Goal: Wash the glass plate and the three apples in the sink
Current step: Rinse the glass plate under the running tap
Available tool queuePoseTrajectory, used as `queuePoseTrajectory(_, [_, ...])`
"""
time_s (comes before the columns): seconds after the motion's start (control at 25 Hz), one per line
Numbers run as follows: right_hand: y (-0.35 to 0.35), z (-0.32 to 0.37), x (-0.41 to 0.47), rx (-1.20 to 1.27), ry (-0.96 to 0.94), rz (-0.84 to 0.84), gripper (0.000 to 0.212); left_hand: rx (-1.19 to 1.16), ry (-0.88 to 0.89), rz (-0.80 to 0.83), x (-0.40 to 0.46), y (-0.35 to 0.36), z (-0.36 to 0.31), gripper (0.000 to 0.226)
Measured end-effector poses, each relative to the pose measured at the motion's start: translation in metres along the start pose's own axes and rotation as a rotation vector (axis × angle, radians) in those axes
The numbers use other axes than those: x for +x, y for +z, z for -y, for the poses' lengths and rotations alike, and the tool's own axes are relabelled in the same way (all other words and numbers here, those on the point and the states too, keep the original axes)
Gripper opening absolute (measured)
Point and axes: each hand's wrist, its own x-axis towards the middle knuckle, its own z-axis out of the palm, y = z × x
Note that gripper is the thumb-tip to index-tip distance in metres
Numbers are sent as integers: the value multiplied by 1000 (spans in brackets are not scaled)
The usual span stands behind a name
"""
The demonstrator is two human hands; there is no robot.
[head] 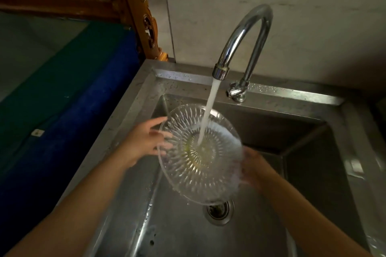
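Observation:
A clear cut-glass plate [194, 171] is held tilted over the steel sink [313, 173], under a running stream of water [210, 110] that lands near its middle. My left hand [144, 142] grips the plate's left rim, fingers partly behind the glass. My right hand [252, 165] holds the right rim, blurred and partly seen through the plate. No apples are in view.
A curved chrome tap [248, 33] rises from the sink's back ledge. The drain [218, 210] lies just below the plate. A blue and green cloth-covered surface [69, 81] lies left of the sink, with a carved wooden frame [133, 6] behind it.

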Motion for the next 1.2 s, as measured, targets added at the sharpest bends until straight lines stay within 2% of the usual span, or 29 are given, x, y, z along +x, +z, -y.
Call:
queuePoseTrajectory(0.08, [11,-25,5,80,170,39,25,110,-35,12,4,-7,-26,40])
queuePoseTrajectory(0.16, [15,-41,5,-23,279,85,21,194,-111,34,8,-11,-40,21])
queuePoseTrajectory(0.24, [8,-47,3,-40,347,92,13,183,-214,48,12,-13,-35,11])
queuePoseTrajectory(0.36, [-17,-27,-4,12,318,33,15,16,-379,46,10,-8,3,6])
queuePoseTrajectory(0.44, [-35,-3,-10,-101,181,3,13,-121,-424,82,6,6,39,22])
queuePoseTrajectory(0.56, [-51,33,-22,-423,-53,-50,25,-402,-369,141,3,39,81,47])
queuePoseTrajectory(0.64, [-56,42,-24,-397,-184,-56,38,-510,-239,100,3,55,90,50])
queuePoseTrajectory(0.76, [-53,35,-18,-203,-369,-73,29,-446,13,-7,6,48,73,43])
queuePoseTrajectory(0.84, [-44,26,-9,30,-369,-33,24,-368,98,43,6,26,48,42])
queuePoseTrajectory(0.92, [-30,16,1,228,-303,60,25,-288,95,152,1,1,22,47])
queuePoseTrajectory(1.04, [-7,4,7,348,-92,172,32,-204,88,206,-9,-29,-5,52])
queuePoseTrajectory(1.12, [1,7,8,162,-22,121,35,-203,56,195,-12,-38,-8,63])
queuePoseTrajectory(1.2, [2,28,15,-348,-210,-109,44,-225,0,183,-11,-34,3,69])
